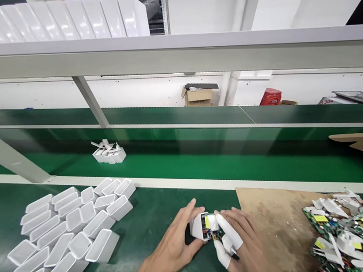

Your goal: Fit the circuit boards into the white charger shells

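Note:
My left hand [179,235] is wrapped round a small white plastic housing [197,227], with its open end turned to the right. At that opening sits a circuit board [211,227] with a yellow label and small components; part of it appears to be inside the housing. My right hand [241,241] wears white finger cots on the thumb and index finger and pinches the board's outer end. A white piece and a short black part show between these fingers. How deep the board sits is hidden.
Many empty white housings [74,219] stand grouped at the left. Loose circuit boards [358,232] with white parts are heaped at the right, beside cardboard [268,228]. On the green belt [179,164] is a cluster of filled housings [108,152]. A metal shelf beam [167,48] crosses above.

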### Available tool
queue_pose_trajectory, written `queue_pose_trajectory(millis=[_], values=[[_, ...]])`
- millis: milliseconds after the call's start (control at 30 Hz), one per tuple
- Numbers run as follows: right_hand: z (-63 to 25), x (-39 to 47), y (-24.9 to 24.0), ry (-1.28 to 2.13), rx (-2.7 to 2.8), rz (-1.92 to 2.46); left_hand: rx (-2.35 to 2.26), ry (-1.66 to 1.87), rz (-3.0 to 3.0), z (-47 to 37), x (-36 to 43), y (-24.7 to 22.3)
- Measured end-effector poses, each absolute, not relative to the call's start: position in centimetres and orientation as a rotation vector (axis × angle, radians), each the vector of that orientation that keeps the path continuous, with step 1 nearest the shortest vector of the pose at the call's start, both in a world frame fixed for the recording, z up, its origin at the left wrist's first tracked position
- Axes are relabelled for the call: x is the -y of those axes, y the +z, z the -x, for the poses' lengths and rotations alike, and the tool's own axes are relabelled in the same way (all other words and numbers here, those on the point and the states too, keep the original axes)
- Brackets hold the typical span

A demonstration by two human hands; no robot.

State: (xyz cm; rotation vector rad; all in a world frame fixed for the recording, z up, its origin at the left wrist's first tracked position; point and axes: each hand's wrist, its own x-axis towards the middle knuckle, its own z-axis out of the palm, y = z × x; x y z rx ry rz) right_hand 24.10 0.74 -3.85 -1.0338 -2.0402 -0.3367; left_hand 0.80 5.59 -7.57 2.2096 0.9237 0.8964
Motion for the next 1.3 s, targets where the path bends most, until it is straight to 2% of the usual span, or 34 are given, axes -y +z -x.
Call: queue_pose_trajectory(millis=[933,1300], values=[[-25.0,-0.2,-5.2,-0.209,2.200,1.138,-0.931,0.876,-2.170,-1.3,-5.6,-7.3],[-24.5,-0.1,-4.3,-0.296,2.122,1.138,-0.921,0.904,-2.161,-1.3,-5.5,-7.6]])
